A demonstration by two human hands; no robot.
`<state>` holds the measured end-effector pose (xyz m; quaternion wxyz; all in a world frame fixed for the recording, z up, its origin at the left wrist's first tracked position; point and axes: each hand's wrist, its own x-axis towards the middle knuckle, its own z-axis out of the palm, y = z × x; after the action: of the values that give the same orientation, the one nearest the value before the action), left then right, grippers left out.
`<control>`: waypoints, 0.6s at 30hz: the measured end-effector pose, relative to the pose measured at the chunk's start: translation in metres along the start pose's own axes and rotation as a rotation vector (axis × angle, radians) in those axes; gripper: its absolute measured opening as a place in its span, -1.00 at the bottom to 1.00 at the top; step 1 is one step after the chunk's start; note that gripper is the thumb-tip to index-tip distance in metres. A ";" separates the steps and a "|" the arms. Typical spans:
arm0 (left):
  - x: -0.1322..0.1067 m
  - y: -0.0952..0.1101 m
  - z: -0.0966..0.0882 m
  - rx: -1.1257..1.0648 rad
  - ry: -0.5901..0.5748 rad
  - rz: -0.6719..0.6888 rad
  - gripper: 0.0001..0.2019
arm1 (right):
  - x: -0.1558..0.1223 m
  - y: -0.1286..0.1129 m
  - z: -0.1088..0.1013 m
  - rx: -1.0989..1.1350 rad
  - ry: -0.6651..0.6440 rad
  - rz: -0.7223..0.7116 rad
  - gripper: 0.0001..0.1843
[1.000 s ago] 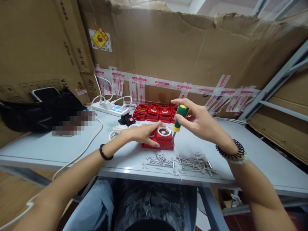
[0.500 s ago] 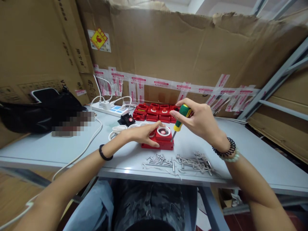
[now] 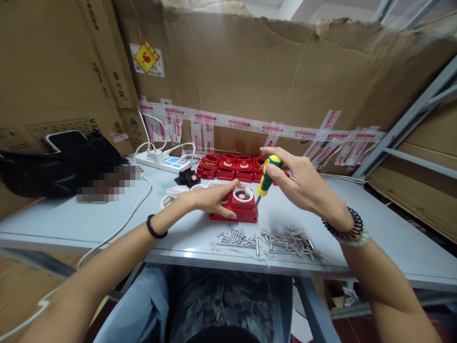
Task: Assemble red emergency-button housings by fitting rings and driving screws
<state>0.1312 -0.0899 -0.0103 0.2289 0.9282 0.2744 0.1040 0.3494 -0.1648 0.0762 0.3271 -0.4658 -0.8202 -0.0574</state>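
1. Since half a second ago, the person's right hand [image 3: 303,183] has shifted and its thumb has moved further across the handle, which now stands more upright; the left hand [image 3: 214,197] has stayed put.
2. Held in the right hand is a screwdriver with a rounded green-and-yellow handle [image 3: 266,178] and a slim metal shaft; thumb and fingers are closed around the handle's upper part.
3. Its shaft slants down to the left, its tip at the right end of a glossy red rectangular box [image 3: 233,214]; whether it sits in a screw head is too small to tell.
4. That box lies on the pale grey tabletop [image 3: 339,190], in front of the person. On its top, towards the right, sits a white ring around a dark round centre [image 3: 243,195].
5. Left thumb and fingers are spread over the box's left part, holding it: the thumb lies along the near side, a fingertip beside the ring.
6. Nearer the table's front edge lie a loose pile of silver metal screws [image 3: 233,237] and, to its right, a tangle of metal rods and pale string [image 3: 291,241].
7. Behind the box stands a row of similar red cases [image 3: 235,166].
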 end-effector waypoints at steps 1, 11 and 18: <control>0.000 0.000 0.000 0.002 0.003 0.005 -0.21 | 0.000 -0.001 -0.001 0.069 -0.045 -0.023 -0.59; 0.001 -0.003 0.002 -0.009 0.021 0.033 -0.24 | 0.001 0.000 0.010 -0.060 0.073 0.018 -0.60; 0.001 -0.001 0.000 0.007 0.005 0.013 -0.21 | 0.005 0.003 0.014 -0.010 0.179 -0.007 -0.65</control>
<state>0.1316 -0.0887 -0.0106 0.2242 0.9305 0.2692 0.1071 0.3439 -0.1541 0.0675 0.3964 -0.4576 -0.7891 -0.1040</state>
